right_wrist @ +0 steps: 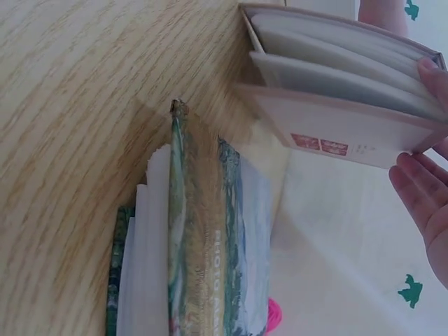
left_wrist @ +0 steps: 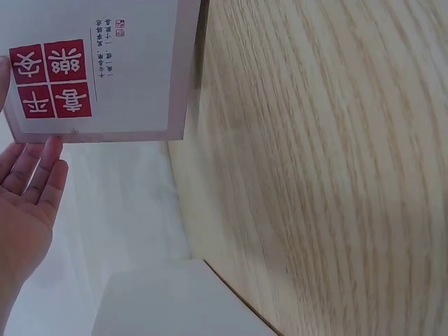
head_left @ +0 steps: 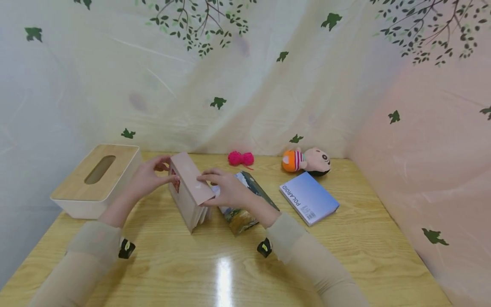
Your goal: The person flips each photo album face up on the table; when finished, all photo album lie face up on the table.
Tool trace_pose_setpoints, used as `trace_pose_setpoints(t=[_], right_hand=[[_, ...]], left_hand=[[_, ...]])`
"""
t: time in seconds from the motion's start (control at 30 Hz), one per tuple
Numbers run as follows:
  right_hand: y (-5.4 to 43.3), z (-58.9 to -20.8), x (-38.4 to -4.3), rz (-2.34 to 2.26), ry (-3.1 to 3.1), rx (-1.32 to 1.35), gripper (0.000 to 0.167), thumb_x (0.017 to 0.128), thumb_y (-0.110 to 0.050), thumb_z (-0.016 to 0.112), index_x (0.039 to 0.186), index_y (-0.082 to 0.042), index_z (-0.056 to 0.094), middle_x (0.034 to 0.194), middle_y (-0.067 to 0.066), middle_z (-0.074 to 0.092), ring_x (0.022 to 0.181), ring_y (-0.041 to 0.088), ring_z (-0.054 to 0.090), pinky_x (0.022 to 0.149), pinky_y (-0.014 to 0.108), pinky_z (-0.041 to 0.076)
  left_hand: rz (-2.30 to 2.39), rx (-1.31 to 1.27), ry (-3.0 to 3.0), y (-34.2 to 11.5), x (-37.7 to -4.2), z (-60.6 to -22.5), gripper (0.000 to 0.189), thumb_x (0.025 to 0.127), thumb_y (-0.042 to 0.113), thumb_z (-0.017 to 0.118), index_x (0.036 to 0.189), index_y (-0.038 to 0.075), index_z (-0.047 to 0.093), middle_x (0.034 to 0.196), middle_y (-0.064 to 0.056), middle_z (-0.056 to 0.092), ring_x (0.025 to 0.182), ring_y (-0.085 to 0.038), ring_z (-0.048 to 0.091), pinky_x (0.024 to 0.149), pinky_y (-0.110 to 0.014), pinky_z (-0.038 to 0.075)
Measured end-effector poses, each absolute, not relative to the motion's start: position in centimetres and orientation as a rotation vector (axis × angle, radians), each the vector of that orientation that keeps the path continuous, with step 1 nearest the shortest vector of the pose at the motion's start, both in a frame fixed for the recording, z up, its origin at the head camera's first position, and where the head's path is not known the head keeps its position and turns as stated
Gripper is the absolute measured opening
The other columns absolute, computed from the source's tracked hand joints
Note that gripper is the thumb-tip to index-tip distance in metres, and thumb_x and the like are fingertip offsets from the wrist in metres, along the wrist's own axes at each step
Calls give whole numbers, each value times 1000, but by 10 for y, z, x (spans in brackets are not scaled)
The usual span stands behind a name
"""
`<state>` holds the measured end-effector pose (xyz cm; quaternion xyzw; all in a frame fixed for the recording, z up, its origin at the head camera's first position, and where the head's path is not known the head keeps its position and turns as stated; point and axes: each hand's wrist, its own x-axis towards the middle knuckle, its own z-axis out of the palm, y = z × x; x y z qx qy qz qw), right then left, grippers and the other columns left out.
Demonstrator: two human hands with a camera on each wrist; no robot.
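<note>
A pale pink photo album [head_left: 193, 181] stands on the wooden table with its spine up and its pages hanging below. My left hand [head_left: 147, 177] holds its left cover by the far edge, thumb near the red label [left_wrist: 51, 80]. My right hand [head_left: 230, 189] grips the spine, fingers on top and thumb at the near end. In the right wrist view, loose white pages [right_wrist: 336, 66] fan between the two covers. Just right of it, partly behind my right hand and wrist, is an album with a painted landscape cover [head_left: 245, 217], lettered PHOTO on its spine.
A white tissue box [head_left: 73, 170] with a wooden lid is at the left. A blue POLAROID album [head_left: 310, 198] lies at the right, with a plush doll [head_left: 307, 161] behind it. Pink yarn [head_left: 241, 158] sits at the back, by the curtain [head_left: 261, 85].
</note>
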<state>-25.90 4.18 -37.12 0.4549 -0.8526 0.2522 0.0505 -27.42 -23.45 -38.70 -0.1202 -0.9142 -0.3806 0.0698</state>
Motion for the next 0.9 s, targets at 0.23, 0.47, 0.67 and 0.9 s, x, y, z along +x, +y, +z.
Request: trace_pose_setpoints(t=[0.23, 0.47, 0.67, 0.9], right_hand=[[40, -369, -253, 986, -2572, 1434, 61, 75, -25, 81, 128, -6, 57, 133, 12, 50, 116, 22, 55, 81, 17, 52], [34, -371, -249, 1003, -2597, 1467, 61, 76, -26, 79, 129, -6, 56, 134, 11, 49, 114, 21, 55, 78, 17, 53], [29, -374, -246, 965, -2605, 1435, 62, 76, -31, 79, 130, -11, 56, 134, 7, 49, 112, 16, 55, 75, 14, 53], [26, -380, -244, 1088, -2630, 1485, 71, 79, -29, 77, 139, -12, 45, 138, 7, 47, 120, 17, 53, 76, 12, 51]], left_hand=[[-1263, -391, -2688, -234, -272, -387, 74, 78, 35, 77, 136, 2, 45, 125, -20, 55, 107, -36, 57, 91, -53, 46], [-1304, -451, -2709, -241, -269, -393, 70, 80, 34, 75, 136, 5, 45, 124, -18, 56, 106, -35, 60, 86, -47, 51], [-1334, -483, -2770, -245, -263, -387, 73, 83, 34, 72, 141, 7, 38, 127, -19, 51, 110, -39, 58, 83, -43, 54], [-1495, -546, -2740, -251, -258, -384, 69, 85, 20, 71, 143, 6, 36, 132, -22, 45, 113, -45, 54, 80, -25, 53]])
